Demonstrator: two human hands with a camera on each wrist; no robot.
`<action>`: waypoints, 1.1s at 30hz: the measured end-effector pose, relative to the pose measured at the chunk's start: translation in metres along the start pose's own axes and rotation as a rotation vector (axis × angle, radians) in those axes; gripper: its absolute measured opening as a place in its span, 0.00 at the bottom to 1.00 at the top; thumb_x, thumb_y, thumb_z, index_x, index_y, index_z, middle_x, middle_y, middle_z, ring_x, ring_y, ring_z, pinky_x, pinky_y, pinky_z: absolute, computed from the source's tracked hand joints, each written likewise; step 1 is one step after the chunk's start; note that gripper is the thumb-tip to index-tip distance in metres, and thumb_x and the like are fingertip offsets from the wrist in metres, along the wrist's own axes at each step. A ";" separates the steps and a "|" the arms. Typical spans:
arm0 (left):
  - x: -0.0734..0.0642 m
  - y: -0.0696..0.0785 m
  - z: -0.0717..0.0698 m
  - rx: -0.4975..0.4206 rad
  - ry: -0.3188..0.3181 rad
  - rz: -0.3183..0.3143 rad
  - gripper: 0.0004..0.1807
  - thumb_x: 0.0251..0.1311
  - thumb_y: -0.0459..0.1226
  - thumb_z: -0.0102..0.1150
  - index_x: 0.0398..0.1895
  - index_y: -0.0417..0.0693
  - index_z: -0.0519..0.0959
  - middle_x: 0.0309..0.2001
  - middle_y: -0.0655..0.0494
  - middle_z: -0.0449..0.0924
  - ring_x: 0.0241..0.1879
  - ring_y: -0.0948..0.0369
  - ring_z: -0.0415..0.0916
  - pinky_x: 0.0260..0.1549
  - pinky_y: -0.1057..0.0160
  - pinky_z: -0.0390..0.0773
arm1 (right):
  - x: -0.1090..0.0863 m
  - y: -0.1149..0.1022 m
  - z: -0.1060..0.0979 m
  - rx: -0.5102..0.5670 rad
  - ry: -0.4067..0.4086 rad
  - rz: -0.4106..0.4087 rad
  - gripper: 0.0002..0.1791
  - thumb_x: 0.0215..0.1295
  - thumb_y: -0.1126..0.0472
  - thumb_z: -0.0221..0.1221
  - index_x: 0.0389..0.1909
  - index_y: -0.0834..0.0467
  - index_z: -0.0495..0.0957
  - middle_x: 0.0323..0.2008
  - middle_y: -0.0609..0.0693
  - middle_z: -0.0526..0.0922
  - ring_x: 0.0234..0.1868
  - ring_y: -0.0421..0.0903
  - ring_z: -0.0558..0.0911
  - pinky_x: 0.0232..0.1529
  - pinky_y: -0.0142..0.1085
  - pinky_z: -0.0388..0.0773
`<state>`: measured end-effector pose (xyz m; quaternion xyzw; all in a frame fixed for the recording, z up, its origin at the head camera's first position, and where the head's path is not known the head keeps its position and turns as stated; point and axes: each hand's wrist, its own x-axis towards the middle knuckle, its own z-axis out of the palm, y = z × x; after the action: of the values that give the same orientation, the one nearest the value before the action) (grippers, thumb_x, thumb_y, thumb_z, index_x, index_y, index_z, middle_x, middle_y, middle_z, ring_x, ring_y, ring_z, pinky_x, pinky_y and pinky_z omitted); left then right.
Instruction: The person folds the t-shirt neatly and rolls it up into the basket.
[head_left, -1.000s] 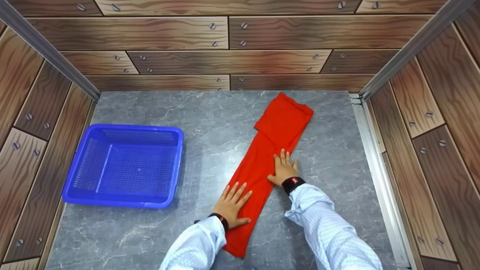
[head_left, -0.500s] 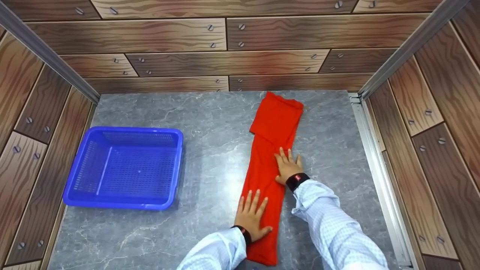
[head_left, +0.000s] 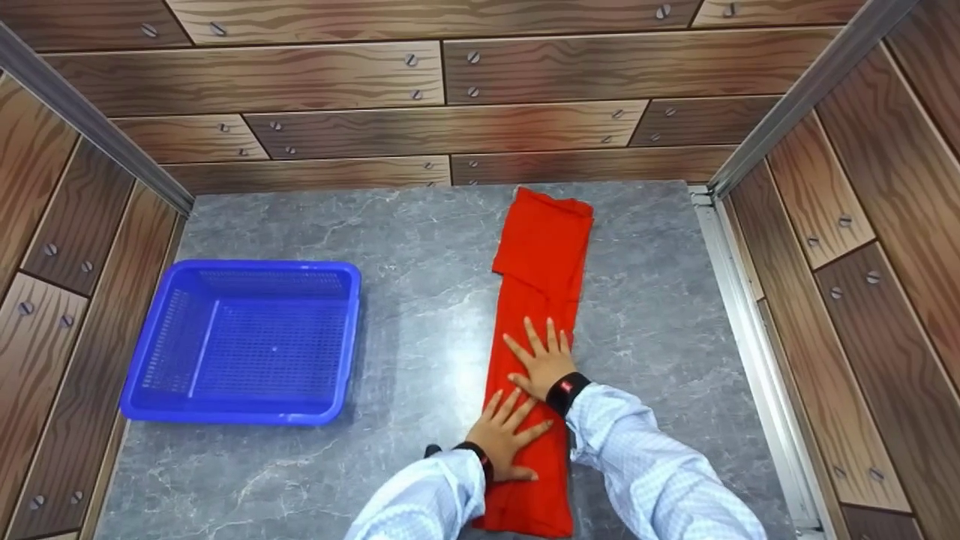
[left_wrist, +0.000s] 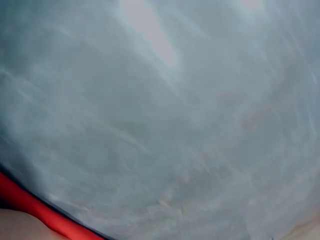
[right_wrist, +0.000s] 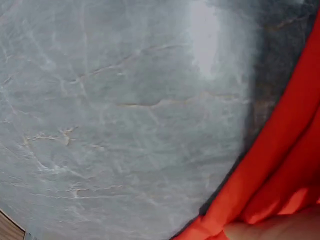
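Note:
A long, folded red garment (head_left: pixel 540 247) lies on the grey marbled table, running from near the back wall down to the front edge of the view. Its far end is doubled over, with a slanting fold edge. My left hand (head_left: pixel 504 439) rests on the near part with fingers spread. Just above it, my right hand (head_left: pixel 546 367) lies on the cloth, fingers also straight and spread. In the left wrist view only a strip of the red garment (left_wrist: pixel 45 215) shows at the lower left. The right wrist view has the garment's layered edge (right_wrist: pixel 260 175) at the right.
A blue perforated plastic basket (head_left: pixel 274 352) stands on the left of the grey table (head_left: pixel 420 247). Wood-patterned walls (head_left: pixel 337 75) enclose the back and sides. A metal rail (head_left: pixel 757 360) runs along the right edge.
The garment has swung from a slant to nearly straight, its far end moving left and its near end right. My left hand moved right with it; my right hand slid nearer and leftward.

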<state>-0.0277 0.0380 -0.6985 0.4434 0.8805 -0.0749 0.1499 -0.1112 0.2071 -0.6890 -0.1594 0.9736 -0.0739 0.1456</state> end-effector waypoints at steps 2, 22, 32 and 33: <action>-0.002 0.005 0.002 -0.014 0.010 -0.027 0.48 0.51 0.80 0.31 0.76 0.82 0.38 0.80 0.58 0.36 0.79 0.50 0.34 0.75 0.46 0.43 | 0.000 -0.002 0.003 -0.028 0.009 -0.020 0.39 0.66 0.35 0.51 0.76 0.38 0.53 0.79 0.57 0.46 0.76 0.72 0.45 0.72 0.64 0.48; 0.009 0.004 0.005 -0.073 0.077 -0.114 0.48 0.51 0.78 0.36 0.76 0.81 0.44 0.80 0.58 0.41 0.79 0.49 0.37 0.74 0.44 0.45 | 0.022 -0.004 -0.014 -0.064 -0.083 -0.048 0.41 0.64 0.35 0.53 0.76 0.32 0.50 0.80 0.51 0.41 0.79 0.62 0.41 0.75 0.61 0.37; 0.022 -0.011 -0.012 -0.027 0.001 -0.126 0.47 0.51 0.78 0.39 0.75 0.83 0.45 0.80 0.61 0.43 0.79 0.52 0.36 0.75 0.47 0.43 | 0.027 -0.007 -0.022 -0.004 -0.056 0.096 0.41 0.64 0.37 0.54 0.76 0.35 0.51 0.79 0.54 0.43 0.79 0.63 0.40 0.74 0.63 0.36; 0.023 -0.011 -0.012 -0.039 0.005 -0.123 0.47 0.51 0.78 0.39 0.76 0.83 0.44 0.80 0.61 0.41 0.79 0.51 0.35 0.75 0.47 0.42 | 0.026 -0.003 -0.022 0.040 -0.042 0.094 0.40 0.64 0.38 0.54 0.76 0.35 0.51 0.79 0.54 0.43 0.78 0.64 0.40 0.73 0.64 0.38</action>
<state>-0.0515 0.0517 -0.6950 0.3854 0.9078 -0.0660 0.1516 -0.1402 0.1980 -0.6746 -0.1120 0.9751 -0.0831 0.1725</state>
